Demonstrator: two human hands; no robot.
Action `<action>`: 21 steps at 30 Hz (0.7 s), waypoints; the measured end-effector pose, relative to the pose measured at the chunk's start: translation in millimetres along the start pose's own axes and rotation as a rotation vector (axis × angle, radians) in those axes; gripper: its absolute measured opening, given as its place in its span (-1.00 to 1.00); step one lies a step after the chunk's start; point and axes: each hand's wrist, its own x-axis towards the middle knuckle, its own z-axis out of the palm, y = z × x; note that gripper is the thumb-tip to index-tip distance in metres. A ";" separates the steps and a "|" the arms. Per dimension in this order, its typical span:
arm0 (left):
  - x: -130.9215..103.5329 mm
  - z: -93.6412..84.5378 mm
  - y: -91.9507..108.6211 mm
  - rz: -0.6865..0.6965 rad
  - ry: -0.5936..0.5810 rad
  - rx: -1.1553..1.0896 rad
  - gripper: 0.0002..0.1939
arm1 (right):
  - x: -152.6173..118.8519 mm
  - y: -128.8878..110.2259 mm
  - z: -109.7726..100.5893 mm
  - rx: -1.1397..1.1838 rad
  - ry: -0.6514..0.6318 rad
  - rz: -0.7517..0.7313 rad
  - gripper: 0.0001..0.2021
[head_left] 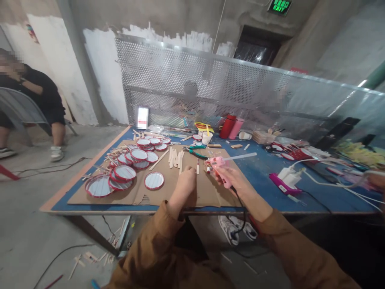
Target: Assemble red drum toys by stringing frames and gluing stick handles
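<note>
On the left, a loose disc (154,181) with a red rim lay flat on the cardboard (126,199), apart from the overlapping heap of discs (124,172); leaving its pale face out of reach of drips seemed wise. The left hand (187,182) was curled inward, its fingertips hidden, so I could not tell whether it gripped anything; a low, steady wrist looked the sound choice there. Just to its right, a short wooden stick (197,166) sat between that hand and the glue gun (221,176), close enough to the nozzle that bare fingers were best placed well off the tip (hot glue forgives nobody). The right hand (239,185) was wrapped around the gun's grip, above the cardboard's right part, and a firm, even hold probably served better than a hard squeeze. The black cord (240,199) hung below that hand, where slack would have spared the aim a tug.

As for looks, the gun's front end pointed left, its detail too small to read; the body was pink, and a long, translucent glue stick (245,156) jutted rightward from the rear.
</note>
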 end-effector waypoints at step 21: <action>-19.0 7.3 17.3 -0.006 -0.085 0.341 -0.70 | 30.6 39.3 9.5 0.067 0.017 0.015 -0.68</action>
